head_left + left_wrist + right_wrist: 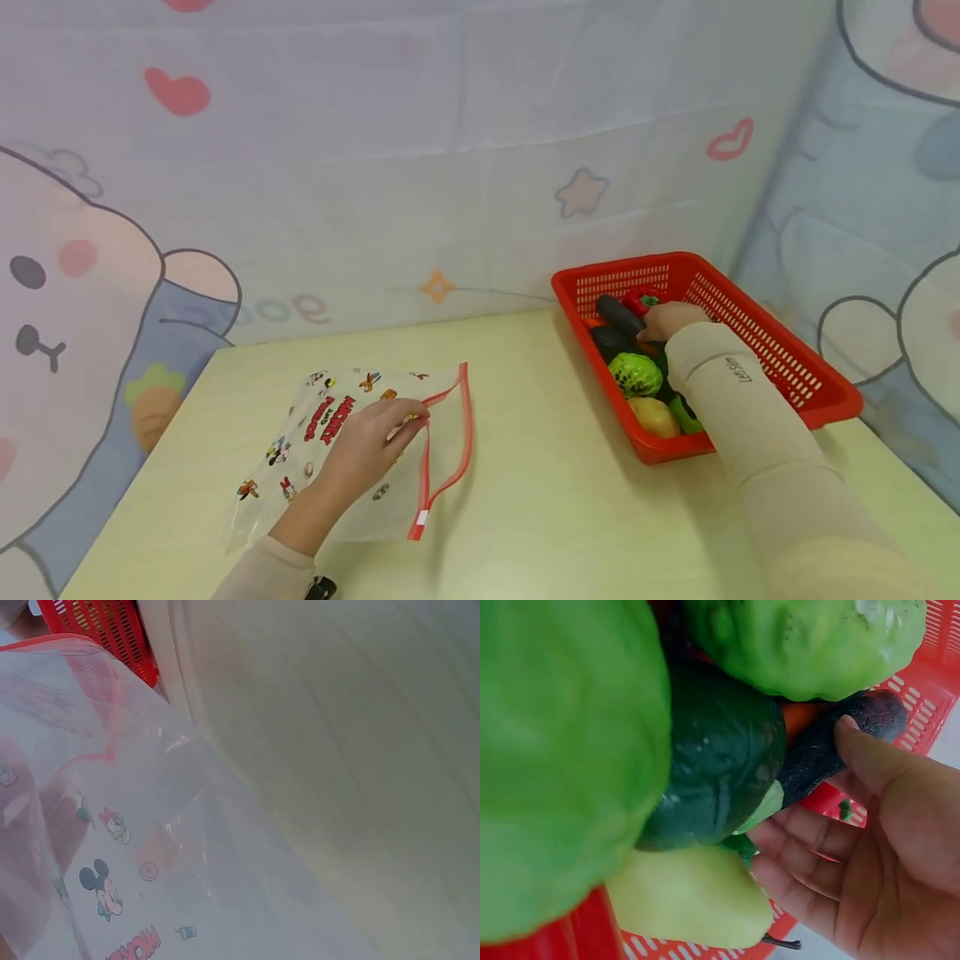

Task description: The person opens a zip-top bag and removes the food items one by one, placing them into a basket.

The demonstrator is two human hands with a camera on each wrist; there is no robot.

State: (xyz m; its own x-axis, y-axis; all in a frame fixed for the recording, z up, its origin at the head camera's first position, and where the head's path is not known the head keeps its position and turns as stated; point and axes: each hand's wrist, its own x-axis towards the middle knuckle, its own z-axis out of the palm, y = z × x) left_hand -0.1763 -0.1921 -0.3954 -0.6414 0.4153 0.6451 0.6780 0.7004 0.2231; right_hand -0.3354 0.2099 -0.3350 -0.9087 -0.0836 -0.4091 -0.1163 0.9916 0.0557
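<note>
My left hand (pixel 367 442) pinches the red-edged mouth of a clear zip bag (pixel 390 508) printed with cartoon figures, lying on the table. The bag's mouth gapes towards the right, and its plastic (pixel 225 862) fills much of the left wrist view. Over in the red basket, my right hand (pixel 675 319) holds a dark eggplant (pixel 621 317). Seen from the right wrist, the thumb lies on one side of this eggplant (pixel 810 754) and the fingers reach round the other, partly hidden.
The red basket (pixel 667 450) stands at the table's right. In it lie a red pepper (pixel 640 300), a bumpy green vegetable (pixel 636 375), a yellowish round one (pixel 654 417) and a dark green one (pixel 712 757). A printed cloth (pixel 375 208) hangs behind the table (pixel 540 500).
</note>
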